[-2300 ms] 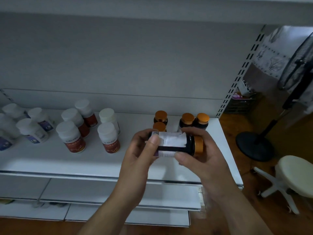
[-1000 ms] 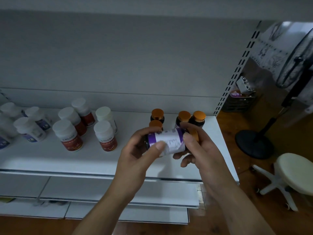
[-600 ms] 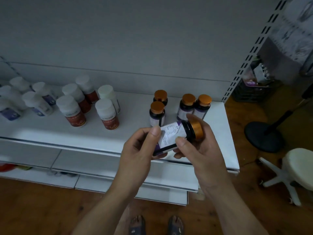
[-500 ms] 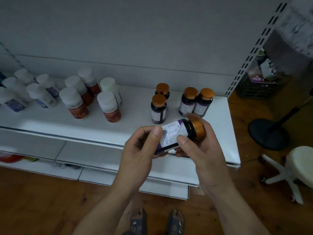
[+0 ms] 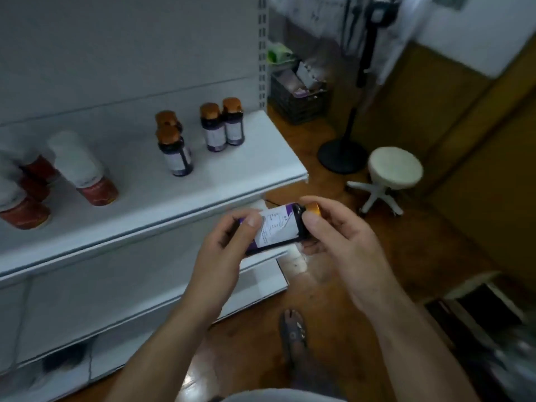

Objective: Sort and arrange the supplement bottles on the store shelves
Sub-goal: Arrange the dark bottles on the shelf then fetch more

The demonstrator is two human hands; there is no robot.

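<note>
1. Held bottle (image 5: 278, 227): a dark bottle with an orange cap and a white-and-purple label. It lies nearly horizontal at the centre of the frame, cap toward the right. It sits just in front of and below the front edge of the shelf (image 5: 246, 166), not touching it.
2. Left hand (image 5: 223, 253): fingers curled round the base end, thumb pressed on the label. Right hand (image 5: 339, 245): thumb and fingers pinch the neck and cap end. Both hands grip this one bottle.
3. Principal change: the view has swung to the right and downward since half a second ago. The shelf, then spanning the upper centre, now fills the upper left. Wooden floor, a stool (image 5: 396, 169), a fan stand (image 5: 342, 155) and a crate (image 5: 298, 100) occupy the right.
4. The bottle has kept its sideways pose and its two-handed grip throughout. Formerly seen against the shelf board, it now shows against the lower shelving and floor.
5. Orange-capped bottles (image 5: 213, 129): four stand upright on the shelf, arranged as before, left of upper centre. White-capped bottles (image 5: 82, 166): at the left edge, blurred, and now partly cut off.
6. Judgement: the bottle is not yet shelved. The label faces the viewer, which suggests it is being checked. Its likely place is beside the matching four, though the turned view leaves the destination uncertain.
</note>
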